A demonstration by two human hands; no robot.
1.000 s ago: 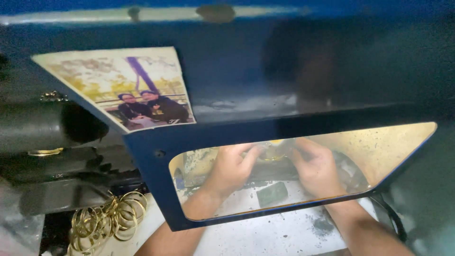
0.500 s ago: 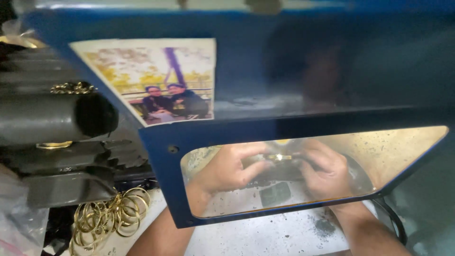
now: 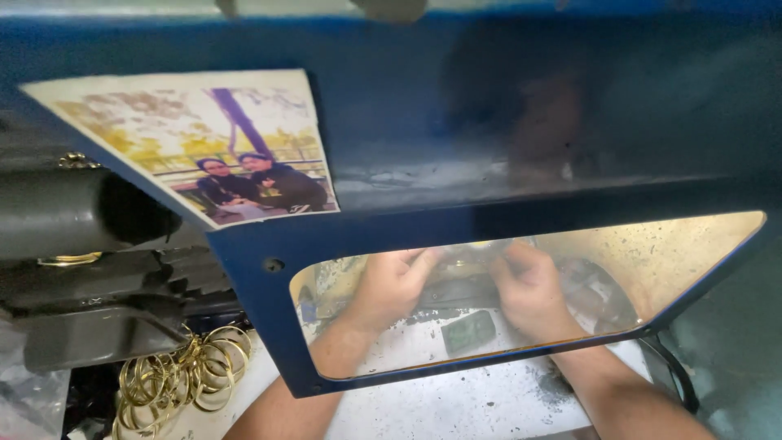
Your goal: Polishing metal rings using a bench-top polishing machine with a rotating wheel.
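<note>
From the head view, I look down through a window [image 3: 668, 269] with a yellowish tint, cut into a blue guard [image 3: 456, 122] that fills most of the frame. My left hand [image 3: 389, 287] sits behind the pane at about 7 o'clock from the frame's centre, and my right hand [image 3: 529, 292] at about 5 o'clock. Both reach in from below, the forearms passing under the guard's lower edge.

Between my hands lies a dark part [image 3: 458, 287], and a small brass-coloured piece [image 3: 466, 263] shows just above it, at 12 o'clock from the part. My left fingers are curled together and pinched at the part's left end. My right fingers are bent down onto its right end, but whether they close around it I cannot tell through the tinted pane.

A small dark green block [image 3: 468, 332] lies on the speckled white bench [image 3: 489, 403], at 6 o'clock from the part and near both wrists.

A photo [image 3: 220, 143] is stuck on the guard at 10 o'clock. Below it, at 9 o'clock, a dark machine [image 3: 81, 269] juts in from the left edge. A heap of brass rings [image 3: 183, 375] rests at 8 o'clock, just beside my left forearm.
</note>
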